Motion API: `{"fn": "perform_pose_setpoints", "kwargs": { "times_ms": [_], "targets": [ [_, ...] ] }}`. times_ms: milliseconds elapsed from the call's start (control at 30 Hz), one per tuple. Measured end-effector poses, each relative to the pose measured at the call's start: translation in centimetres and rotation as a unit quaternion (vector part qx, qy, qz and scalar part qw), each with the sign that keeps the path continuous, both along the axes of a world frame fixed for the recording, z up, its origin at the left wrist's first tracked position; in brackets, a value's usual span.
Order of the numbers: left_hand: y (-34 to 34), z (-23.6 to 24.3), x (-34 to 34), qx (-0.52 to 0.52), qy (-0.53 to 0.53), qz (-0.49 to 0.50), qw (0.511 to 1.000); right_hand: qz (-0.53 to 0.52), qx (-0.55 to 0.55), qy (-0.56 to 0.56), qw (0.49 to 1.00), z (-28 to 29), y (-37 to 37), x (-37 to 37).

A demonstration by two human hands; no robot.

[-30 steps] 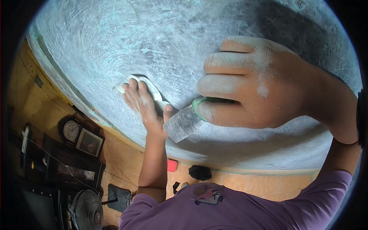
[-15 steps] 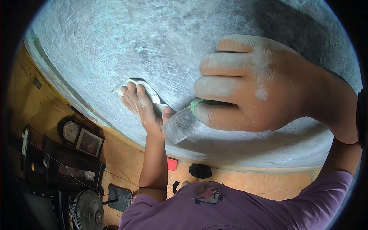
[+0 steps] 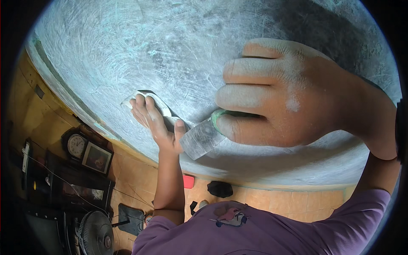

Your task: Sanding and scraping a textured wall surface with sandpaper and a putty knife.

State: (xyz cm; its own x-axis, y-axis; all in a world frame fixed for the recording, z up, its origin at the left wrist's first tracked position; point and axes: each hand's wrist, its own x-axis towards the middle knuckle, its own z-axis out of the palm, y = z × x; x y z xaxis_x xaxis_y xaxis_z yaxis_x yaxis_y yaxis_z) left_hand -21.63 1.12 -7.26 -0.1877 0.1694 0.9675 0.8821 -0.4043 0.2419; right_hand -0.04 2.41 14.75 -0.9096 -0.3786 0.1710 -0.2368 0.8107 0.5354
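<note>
Over the scratched grey-blue wall [image 3: 191, 51], my left hand [image 3: 155, 125] presses a folded white sheet of sandpaper [image 3: 158, 103] flat under its fingers. Its thumb lies on the sheet's lower right part, and the palm hides much of the rest. Large and close in view, my right hand [image 3: 272, 93] is coated in pale dust. Its fingers are wrapped round a scraper [image 3: 199, 139] with a broad, scuffed metal blade and a green handle, mostly hidden by the fist. The blade points down-left, close to my left thumb in the picture; whether it touches the wall I cannot tell.
At lower left are a fan [image 3: 95, 233], a clock [image 3: 77, 145], a framed picture [image 3: 97, 157] and a dark cabinet [image 3: 76, 182]. Thin cords run there. A red item [image 3: 188, 181] and a black bundle [image 3: 220, 189] lie on the tiled floor [image 3: 276, 203].
My left hand and the sandpaper have shifted slightly left and down along the wall. My right hand with the scraper stays almost where it was.
</note>
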Motion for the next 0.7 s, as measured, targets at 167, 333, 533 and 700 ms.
{"fn": "perform_pose_setpoints", "kwargs": {
  "times_ms": [167, 333, 533, 700],
  "targets": [
    [0.1, 3.3, -1.2, 0.027, 0.023, -0.004, 0.999, -0.024, -0.005, -0.017, 1.0, 0.4, -0.4, 0.2],
    [0.1, 2.4, -0.7, 0.025, 0.02, 0.0, 0.999, 0.009, 0.014, 0.024, 1.0, -0.1, 0.1, 0.2],
    [0.4, 1.5, -1.0, 0.029, 0.01, 0.005, 1.0, 0.0, -0.016, 0.003, 1.0, -0.2, 0.1, 0.2],
    [0.0, 2.5, -1.6, 0.013, 0.021, -0.004, 1.0, -0.006, -0.025, 0.01, 1.0, -0.3, 0.2, 0.1]
  ]
}}
